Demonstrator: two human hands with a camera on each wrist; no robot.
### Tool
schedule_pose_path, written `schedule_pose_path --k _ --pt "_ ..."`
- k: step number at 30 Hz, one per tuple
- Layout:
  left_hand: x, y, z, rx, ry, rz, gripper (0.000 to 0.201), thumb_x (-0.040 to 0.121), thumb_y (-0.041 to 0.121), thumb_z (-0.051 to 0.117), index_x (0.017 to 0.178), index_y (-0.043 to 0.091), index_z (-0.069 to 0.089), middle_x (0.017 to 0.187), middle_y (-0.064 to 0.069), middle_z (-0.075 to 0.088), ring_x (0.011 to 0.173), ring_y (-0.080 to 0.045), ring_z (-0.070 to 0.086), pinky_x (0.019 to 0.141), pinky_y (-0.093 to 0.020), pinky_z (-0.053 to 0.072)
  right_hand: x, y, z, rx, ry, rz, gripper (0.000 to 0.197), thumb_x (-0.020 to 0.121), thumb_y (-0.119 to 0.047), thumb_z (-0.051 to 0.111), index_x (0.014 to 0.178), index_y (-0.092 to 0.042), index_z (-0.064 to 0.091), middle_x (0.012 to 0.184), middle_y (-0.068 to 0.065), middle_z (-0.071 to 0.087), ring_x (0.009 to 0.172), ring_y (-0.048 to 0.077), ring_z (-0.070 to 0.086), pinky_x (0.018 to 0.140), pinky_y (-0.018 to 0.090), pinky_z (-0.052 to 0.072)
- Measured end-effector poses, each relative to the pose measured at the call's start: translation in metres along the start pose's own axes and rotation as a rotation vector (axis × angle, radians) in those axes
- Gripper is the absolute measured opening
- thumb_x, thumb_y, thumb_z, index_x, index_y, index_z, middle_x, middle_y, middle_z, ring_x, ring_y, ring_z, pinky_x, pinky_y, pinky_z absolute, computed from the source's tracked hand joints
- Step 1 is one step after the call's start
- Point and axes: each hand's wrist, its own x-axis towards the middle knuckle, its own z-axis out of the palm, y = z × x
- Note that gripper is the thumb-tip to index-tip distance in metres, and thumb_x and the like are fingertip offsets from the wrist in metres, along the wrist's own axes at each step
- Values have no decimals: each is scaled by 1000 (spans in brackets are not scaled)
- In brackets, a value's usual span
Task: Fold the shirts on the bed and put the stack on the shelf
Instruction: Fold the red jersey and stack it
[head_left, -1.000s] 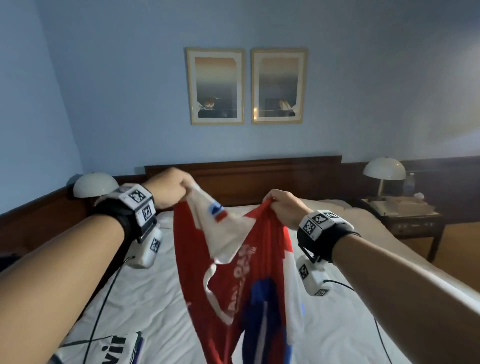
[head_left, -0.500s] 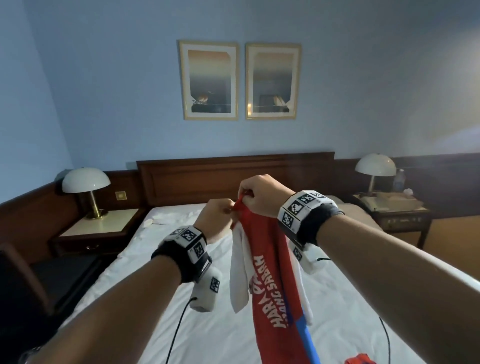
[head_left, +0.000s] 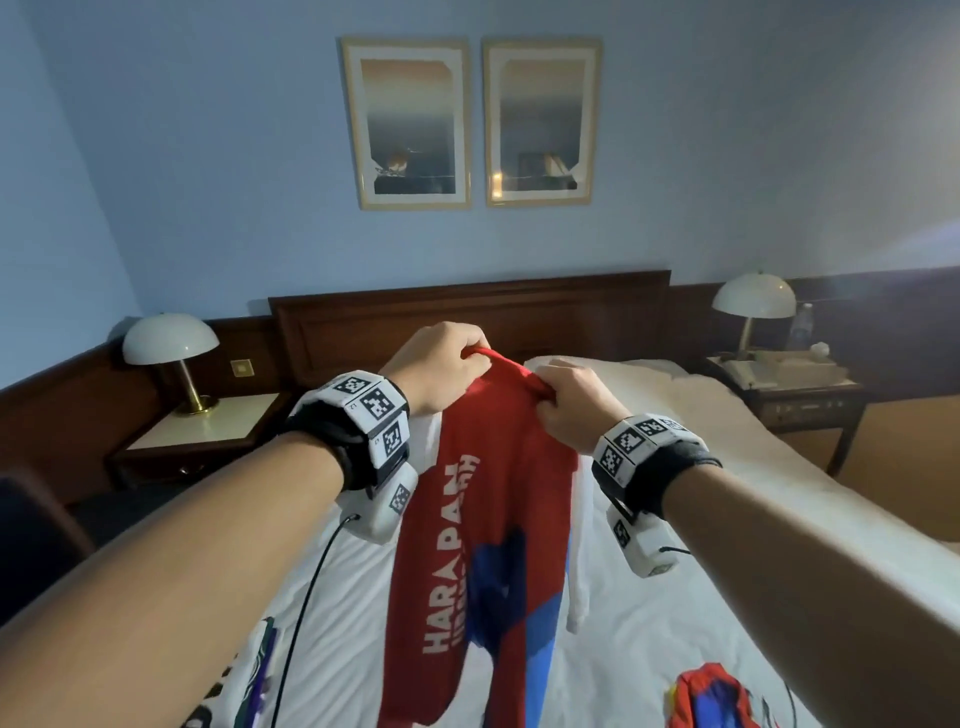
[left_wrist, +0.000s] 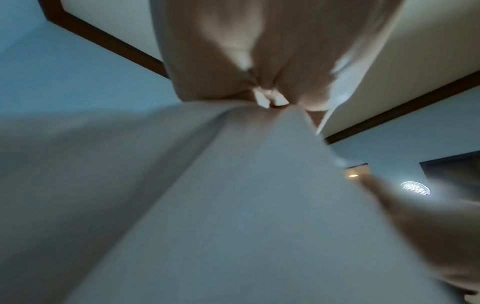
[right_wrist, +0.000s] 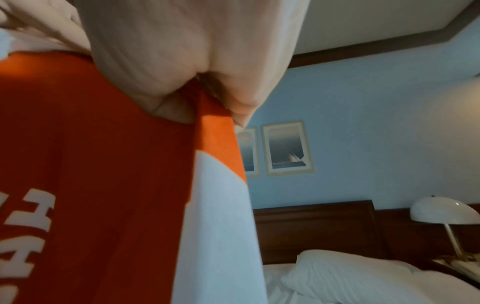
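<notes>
A red shirt (head_left: 483, 530) with white sleeves, white lettering and a blue patch hangs in the air over the bed (head_left: 649, 639). My left hand (head_left: 441, 364) grips its top edge on the left and my right hand (head_left: 569, 402) grips it on the right, a short span of red collar stretched between them. In the right wrist view my curled fingers (right_wrist: 182, 67) pinch the red cloth (right_wrist: 103, 164). In the left wrist view my left hand (left_wrist: 262, 67) holds pale cloth (left_wrist: 221, 195), blurred. Another red and blue shirt (head_left: 714, 699) lies crumpled at the bed's near right, and a white printed shirt (head_left: 254, 670) lies at the near left.
A dark wooden headboard (head_left: 467, 317) backs the bed. Nightstands with white dome lamps stand on the left (head_left: 171, 340) and right (head_left: 753, 299); the right one also carries a bottle (head_left: 800, 327). A pillow (head_left: 613, 374) lies at the bed's head. Cables trail from both wrist cameras.
My hands, close together half a second ago, have moved apart along the shirt's top edge. The shirt now hangs wider, with its lettered front showing.
</notes>
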Motion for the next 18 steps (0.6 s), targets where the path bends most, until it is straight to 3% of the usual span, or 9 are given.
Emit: schedule_pose_path --k 2,5,7,10,14,18 --pt "-2 2 -9 30 34 -6 17 94 24 58 81 20 68 65 5 62 59 -11 55 63 -31 42 -4 9 4 -14 -6 24 36 77 0 54 60 -29 39 71 -8 42 65 13 41 57 16 30" --pt "-3 -1 -22 118 59 -52 23 90 38 55 78 21 64 68 5 61 72 -21 59 70 -35 44 -11 29 12 -43 -21 84 22 76 0 58 68 -18 48 74 -7 41 69 19 44 58 18 31" --pt "-5 -7 -33 150 82 -100 25 84 44 48 74 24 59 72 4 63 80 -28 61 76 -39 48 -16 45 14 -98 -70 154 12 81 -4 59 82 -16 56 83 -5 42 77 22 47 67 25 36" --pt "-11 -14 -47 129 142 -171 24 83 44 49 72 24 56 68 4 61 78 -29 61 77 -41 48 -26 71 10 -231 -113 237 17 87 -9 56 102 -13 58 98 2 43 92 27 52 74 28 40" --pt "-20 -17 -50 252 183 -228 26 92 36 58 71 19 57 68 1 62 80 -34 60 76 -41 50 -36 92 -5 -127 -9 231 18 82 4 53 92 -9 59 96 4 49 76 27 52 60 28 40" --pt "-31 -8 -41 428 137 -264 29 90 43 60 75 19 56 70 -2 63 80 -35 60 74 -41 51 -36 106 -22 -143 -43 170 14 83 2 53 89 -10 57 83 5 52 73 32 53 61 30 38"
